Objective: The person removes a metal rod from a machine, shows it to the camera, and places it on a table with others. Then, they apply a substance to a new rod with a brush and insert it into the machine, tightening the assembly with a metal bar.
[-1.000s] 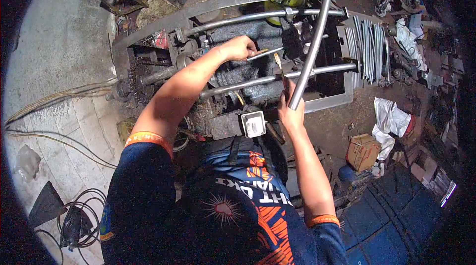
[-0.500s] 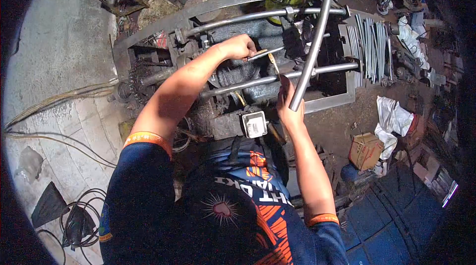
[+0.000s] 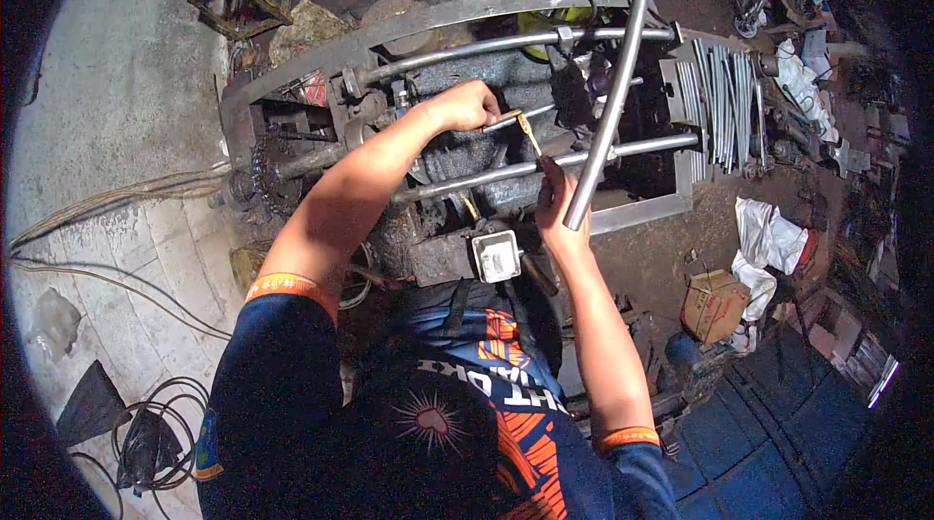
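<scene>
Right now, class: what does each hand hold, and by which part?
The right hand grips the long metal tube at its lower end. The left hand grips a thin rod by its near end.

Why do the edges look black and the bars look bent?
Head view: a fisheye lens leaves dark corners and bows the frame; glare falls on the concrete floor and the pipe in the right hand; the right side sits in deep shadow.

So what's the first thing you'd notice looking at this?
The long shiny metal pipe stands out first, slanting across the dark greasy machine in the middle, its lower end by the right hand. The left hand grips a thin rod on the machine, and a bundle of bright rods lies to the right.
</scene>
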Motion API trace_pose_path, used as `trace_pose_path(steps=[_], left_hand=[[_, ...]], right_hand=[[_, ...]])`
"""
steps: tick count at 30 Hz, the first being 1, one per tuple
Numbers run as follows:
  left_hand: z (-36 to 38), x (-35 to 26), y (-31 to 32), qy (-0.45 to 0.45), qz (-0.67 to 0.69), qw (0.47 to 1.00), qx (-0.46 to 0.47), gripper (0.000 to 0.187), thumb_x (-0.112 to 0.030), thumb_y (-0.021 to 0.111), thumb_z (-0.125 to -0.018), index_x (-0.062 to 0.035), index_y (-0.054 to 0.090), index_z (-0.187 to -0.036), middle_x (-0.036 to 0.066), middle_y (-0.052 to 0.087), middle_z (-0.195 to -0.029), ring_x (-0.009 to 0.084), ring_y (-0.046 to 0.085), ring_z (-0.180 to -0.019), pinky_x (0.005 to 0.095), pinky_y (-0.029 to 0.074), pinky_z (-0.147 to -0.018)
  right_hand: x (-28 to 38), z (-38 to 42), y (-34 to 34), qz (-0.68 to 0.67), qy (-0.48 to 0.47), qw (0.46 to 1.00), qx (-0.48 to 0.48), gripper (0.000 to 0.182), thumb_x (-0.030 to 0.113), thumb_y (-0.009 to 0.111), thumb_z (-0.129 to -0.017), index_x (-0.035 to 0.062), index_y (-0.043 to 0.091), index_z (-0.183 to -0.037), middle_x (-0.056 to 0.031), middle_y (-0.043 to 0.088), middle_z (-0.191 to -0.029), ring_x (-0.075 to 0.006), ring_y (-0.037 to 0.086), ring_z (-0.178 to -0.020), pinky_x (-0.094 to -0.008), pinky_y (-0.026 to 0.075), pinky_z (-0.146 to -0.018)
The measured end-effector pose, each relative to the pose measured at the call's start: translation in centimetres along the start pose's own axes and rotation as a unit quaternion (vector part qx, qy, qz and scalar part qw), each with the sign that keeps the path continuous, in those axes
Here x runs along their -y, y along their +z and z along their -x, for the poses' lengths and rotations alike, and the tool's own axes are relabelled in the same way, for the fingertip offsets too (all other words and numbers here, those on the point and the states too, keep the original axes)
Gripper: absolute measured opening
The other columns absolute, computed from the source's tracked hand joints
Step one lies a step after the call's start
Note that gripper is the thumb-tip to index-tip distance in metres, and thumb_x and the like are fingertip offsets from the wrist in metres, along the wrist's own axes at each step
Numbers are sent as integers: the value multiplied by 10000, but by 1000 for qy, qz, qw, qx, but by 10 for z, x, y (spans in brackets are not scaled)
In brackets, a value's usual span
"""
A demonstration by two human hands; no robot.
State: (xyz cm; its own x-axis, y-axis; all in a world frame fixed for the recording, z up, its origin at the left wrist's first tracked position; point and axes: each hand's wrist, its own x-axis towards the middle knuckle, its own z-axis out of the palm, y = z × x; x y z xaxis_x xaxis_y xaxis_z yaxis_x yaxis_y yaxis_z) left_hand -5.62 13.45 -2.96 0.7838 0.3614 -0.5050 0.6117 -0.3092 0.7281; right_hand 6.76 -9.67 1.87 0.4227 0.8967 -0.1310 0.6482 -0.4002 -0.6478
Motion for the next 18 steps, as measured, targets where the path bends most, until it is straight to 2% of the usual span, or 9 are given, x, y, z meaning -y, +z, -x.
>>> trace_pose_path(steps=[8,10,14,16,18], left_hand=[[0,-2,0,-6,5,1000,-8,216,-163,671,-773,-37,700,-946,152,689,-862,241,648,-824,359,485,-752],[0,-1,1,2,-3,1000,-11,219,-168,668,-775,-38,699,-949,158,687,-859,235,648,-823,359,485,-747],[5,-6,1,-6,0,1000,-24,222,-180,660,-780,-32,694,-941,165,677,-815,211,638,-774,360,479,-705],[3,-4,-1,3,0,1000,-18,222,-167,655,-757,-29,697,-925,160,681,-813,222,646,-770,359,485,-703],[2,-2,1,9,1,1000,-11,223,-154,650,-734,-26,701,-910,154,685,-810,234,653,-766,357,491,-700]], right_hand=[[3,-5,-4,41,16,999,26,369,22,497,-813,89,598,-1161,-197,614,-897,-374,607,-849,-446,490,-738],[10,-7,-9,104,48,991,68,366,49,532,-793,85,606,-1150,-198,619,-915,-367,615,-863,-446,494,-740],[27,-7,-28,134,87,980,121,392,89,577,-767,90,599,-1159,-197,623,-951,-363,618,-888,-441,500,-764],[23,-7,-24,126,-30,991,19,484,180,623,-735,138,565,-1214,-202,640,-822,-391,638,-773,-472,519,-725],[26,-8,-23,135,-23,990,24,491,181,623,-733,143,564,-1219,-202,640,-834,-386,639,-771,-470,519,-729]])
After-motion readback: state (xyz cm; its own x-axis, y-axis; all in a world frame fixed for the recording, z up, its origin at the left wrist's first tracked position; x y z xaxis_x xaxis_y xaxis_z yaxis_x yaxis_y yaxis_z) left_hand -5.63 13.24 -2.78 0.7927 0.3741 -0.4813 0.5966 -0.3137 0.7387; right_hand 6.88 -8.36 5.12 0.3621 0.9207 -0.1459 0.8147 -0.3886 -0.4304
